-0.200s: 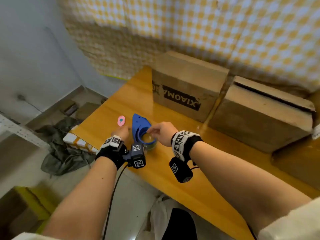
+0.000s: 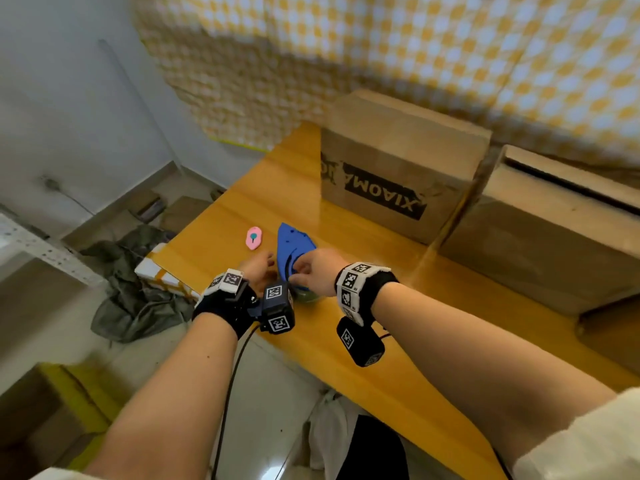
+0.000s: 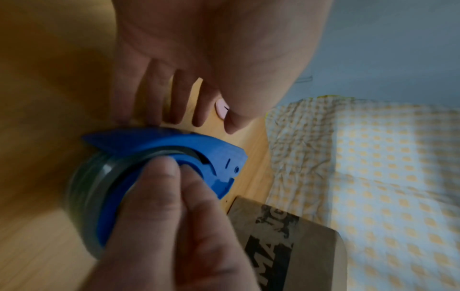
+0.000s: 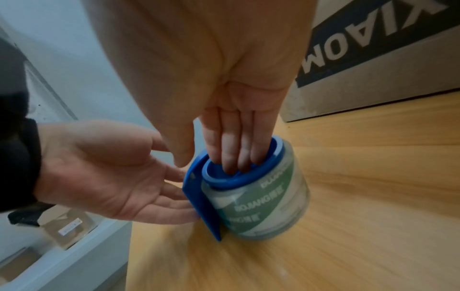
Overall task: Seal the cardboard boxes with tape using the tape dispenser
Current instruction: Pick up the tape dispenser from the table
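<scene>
A blue tape dispenser (image 2: 293,244) with a clear tape roll (image 4: 261,198) lies near the left edge of the yellow wooden table (image 2: 363,341). My right hand (image 4: 224,157) has its fingers pushed into the dispenser's blue core, with the thumb outside against the rim. In the right wrist view my left hand (image 4: 171,187) lies flat, straight fingers touching the blue side plate. Behind stand two cardboard boxes: one printed XIAOMA (image 2: 398,161) and a plain one (image 2: 554,237) to its right, with a dark gap along its top.
A small pink oval object (image 2: 254,238) lies on the table left of the dispenser. A yellow-checked cloth (image 2: 415,46) hangs behind the boxes. Past the table's left edge the floor holds a grey cloth (image 2: 138,299) and other boxes.
My right hand has shifted slightly left onto the dispenser's core. The left hand stays beside the blue plate.
</scene>
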